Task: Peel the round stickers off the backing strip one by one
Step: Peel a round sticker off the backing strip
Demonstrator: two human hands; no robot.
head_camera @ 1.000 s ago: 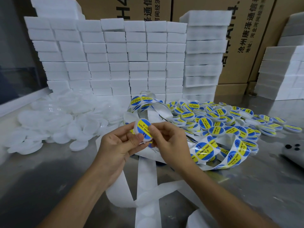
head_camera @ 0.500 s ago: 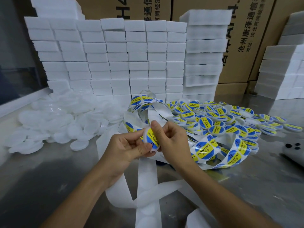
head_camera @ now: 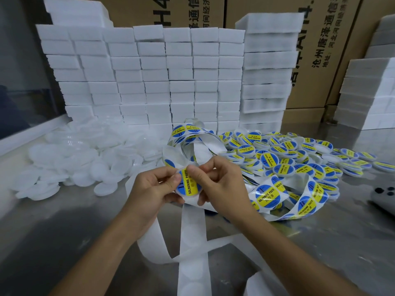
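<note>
A round blue-and-yellow sticker (head_camera: pixel 189 184) reading "SOLDERING PASTE" sits between my two hands above the steel table. My left hand (head_camera: pixel 154 189) pinches its left edge with thumb and fingers. My right hand (head_camera: pixel 220 184) pinches its top edge with thumb and forefinger. Whether a clear lid lies under the sticker I cannot tell. The white backing strip (head_camera: pixel 192 227) hangs down from my hands and curls over the table. Its sticker-bearing part (head_camera: pixel 269 195) loops off to the right and behind my hands.
A heap of plain white round lids (head_camera: pixel 81 159) lies at the left. Lids bearing stickers (head_camera: pixel 295 159) are piled at the right. Stacks of white foam blocks (head_camera: pixel 149 82) and cardboard boxes stand behind. A grey device (head_camera: pixel 384 197) sits at the right edge.
The sticker has turned from nearly edge-on to face me, and both hands have shifted their pinch around it. My hands stay in the same place.
</note>
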